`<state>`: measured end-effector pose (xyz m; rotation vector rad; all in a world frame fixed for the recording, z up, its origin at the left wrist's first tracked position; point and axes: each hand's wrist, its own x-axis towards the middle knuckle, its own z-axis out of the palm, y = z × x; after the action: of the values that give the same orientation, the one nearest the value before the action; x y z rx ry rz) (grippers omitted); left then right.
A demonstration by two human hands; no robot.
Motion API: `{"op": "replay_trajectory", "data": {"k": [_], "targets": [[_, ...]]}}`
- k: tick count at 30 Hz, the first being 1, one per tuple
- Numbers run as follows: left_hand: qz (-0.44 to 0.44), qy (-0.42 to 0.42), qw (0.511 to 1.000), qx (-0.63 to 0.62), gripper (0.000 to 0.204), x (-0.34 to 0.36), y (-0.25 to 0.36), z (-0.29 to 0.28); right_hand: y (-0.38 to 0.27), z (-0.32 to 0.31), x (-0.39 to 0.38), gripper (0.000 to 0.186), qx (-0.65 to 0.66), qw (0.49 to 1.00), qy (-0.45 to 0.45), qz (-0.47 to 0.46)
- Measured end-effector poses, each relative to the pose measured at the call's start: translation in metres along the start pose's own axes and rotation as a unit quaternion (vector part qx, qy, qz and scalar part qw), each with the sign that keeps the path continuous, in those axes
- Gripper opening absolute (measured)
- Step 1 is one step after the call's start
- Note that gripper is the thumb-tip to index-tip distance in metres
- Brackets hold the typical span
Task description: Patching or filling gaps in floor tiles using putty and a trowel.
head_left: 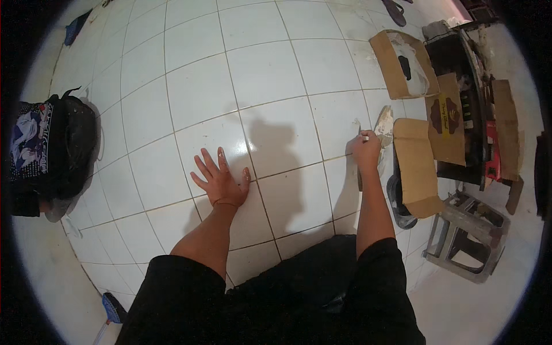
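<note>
Over white tiles [261, 72], left hand [221, 185] spread, right hand [367, 152] gripping one slim tool [360, 181], one grey stool [493, 234]

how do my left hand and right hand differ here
The left hand is open with fingers spread; the right hand is curled closed.
The left hand is away from the cardboard; the right hand is near it, beside a whitish-smeared flat thing.
Both are bare, over white floor tiles.
</note>
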<state>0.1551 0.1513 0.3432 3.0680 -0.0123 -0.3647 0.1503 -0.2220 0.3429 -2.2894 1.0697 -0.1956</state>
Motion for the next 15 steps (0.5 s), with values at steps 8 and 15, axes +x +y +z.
{"op": "replay_trajectory", "data": {"k": [8, 15], "targets": [[0.006, -0.002, 1.0, -0.016, 0.092, 0.001, -0.002, -0.001, 0.016, 0.012, 0.009, 0.016, -0.007, 0.997, 0.017, -0.078], [-0.001, -0.023, 1.0, -0.001, 0.092, 0.004, 0.003, -0.002, 0.019, 0.005, 0.015, 0.016, 0.001, 0.998, -0.005, -0.063]]}}
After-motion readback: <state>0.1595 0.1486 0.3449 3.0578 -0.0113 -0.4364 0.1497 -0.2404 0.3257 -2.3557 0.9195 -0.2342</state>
